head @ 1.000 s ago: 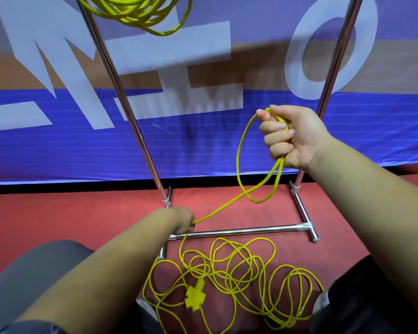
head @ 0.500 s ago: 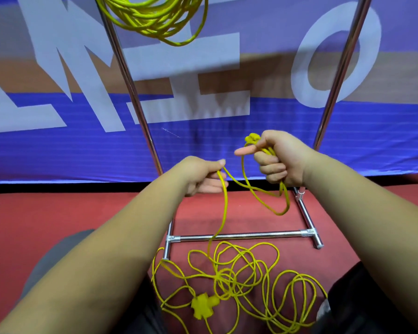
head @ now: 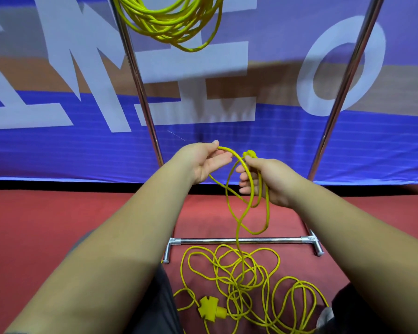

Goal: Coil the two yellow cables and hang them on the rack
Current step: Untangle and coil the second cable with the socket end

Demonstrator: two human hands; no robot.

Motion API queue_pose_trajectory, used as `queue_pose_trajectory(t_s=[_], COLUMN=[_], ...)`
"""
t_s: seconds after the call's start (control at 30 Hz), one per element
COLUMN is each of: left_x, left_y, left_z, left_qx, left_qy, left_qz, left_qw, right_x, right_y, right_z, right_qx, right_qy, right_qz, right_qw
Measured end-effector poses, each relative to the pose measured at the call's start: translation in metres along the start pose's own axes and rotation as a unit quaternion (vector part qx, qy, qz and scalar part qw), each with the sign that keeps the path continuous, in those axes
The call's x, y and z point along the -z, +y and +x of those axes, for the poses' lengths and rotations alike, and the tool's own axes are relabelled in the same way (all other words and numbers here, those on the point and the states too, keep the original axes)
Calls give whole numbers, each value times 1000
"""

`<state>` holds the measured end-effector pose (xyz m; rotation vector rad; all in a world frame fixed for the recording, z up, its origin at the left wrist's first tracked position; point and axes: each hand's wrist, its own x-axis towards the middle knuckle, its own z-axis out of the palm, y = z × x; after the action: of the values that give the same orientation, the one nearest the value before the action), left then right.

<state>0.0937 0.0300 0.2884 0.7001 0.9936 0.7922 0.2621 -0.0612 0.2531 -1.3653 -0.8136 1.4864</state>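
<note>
One coiled yellow cable (head: 171, 22) hangs at the top of the chrome rack (head: 241, 241). The second yellow cable (head: 241, 278) lies in a loose tangle on the red floor in front of the rack's base bar, its yellow socket block (head: 209, 309) near my legs. My right hand (head: 268, 179) grips the first loops of this cable and its plug end, and the loops hang below the hand. My left hand (head: 203, 162) pinches a strand with thumb and fingertips and holds it against the right hand.
The rack's two chrome uprights (head: 140, 92) rise on either side of my hands, in front of a blue banner (head: 58, 153) with white letters. Red floor (head: 34, 225) stretches left and right. My legs fill the bottom corners.
My left hand rose from the floor with a strand of cable and brought it to my right hand, which came down and toward the middle. A new loop now hangs from the right hand.
</note>
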Motion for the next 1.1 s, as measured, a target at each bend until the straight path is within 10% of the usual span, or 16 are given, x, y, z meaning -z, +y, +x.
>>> queue_pose_trajectory(t_s=[0.17,0.4,0.8,1.1], left_x=[14,12,-4,-10], left_y=[-13,-72,-45,-53], left_z=[11,-2,-22,-26], left_qx=[-19,78,-135,-105], left_qy=[48,-289,-172,-190], left_qz=[323,590,353,356], left_qw=[945,750,910,909], right_x=[1,12,22,17], right_y=[-6,-19,-23,-24], right_z=[1,10,15,26], right_qx=[36,53,29,28], right_qy=[-4,61,73,59], right_qz=[64,196,245,234], right_qw=[997,977,966,970])
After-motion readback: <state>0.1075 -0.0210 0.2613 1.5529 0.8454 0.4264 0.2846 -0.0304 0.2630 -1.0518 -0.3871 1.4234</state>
